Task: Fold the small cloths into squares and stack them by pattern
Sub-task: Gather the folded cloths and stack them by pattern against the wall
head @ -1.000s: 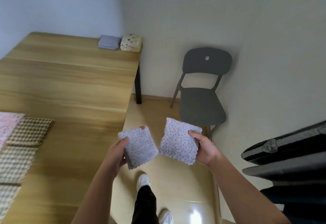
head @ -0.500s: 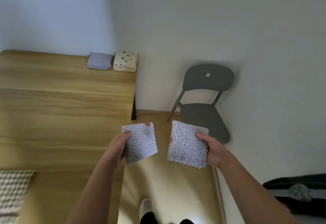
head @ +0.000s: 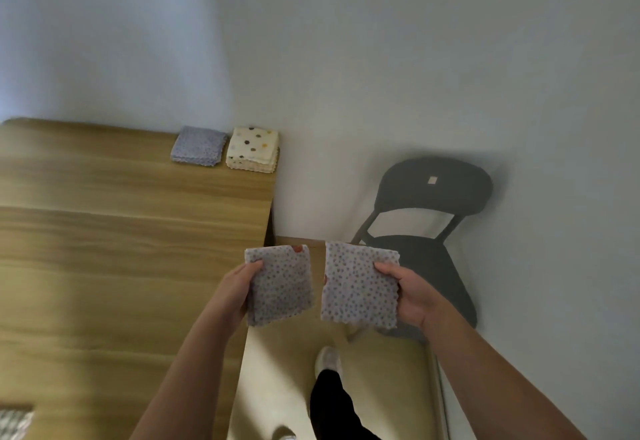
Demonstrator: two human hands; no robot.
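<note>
- Fingers [head: 251,266] of the left hand [head: 239,290] pinch a folded spotted grey cloth [head: 280,284], held in the air just past the right edge of the worktop [head: 104,249].
- Fingers [head: 384,268] of the right hand [head: 408,297] pinch a second spotted square [head: 358,289] just beside it, apart.
- At the worktop's far corner, a grey stack [head: 198,145] sits left of a cream dotted stack [head: 252,149].
- Dark chair [head: 426,232] stands against the right wall.
</note>
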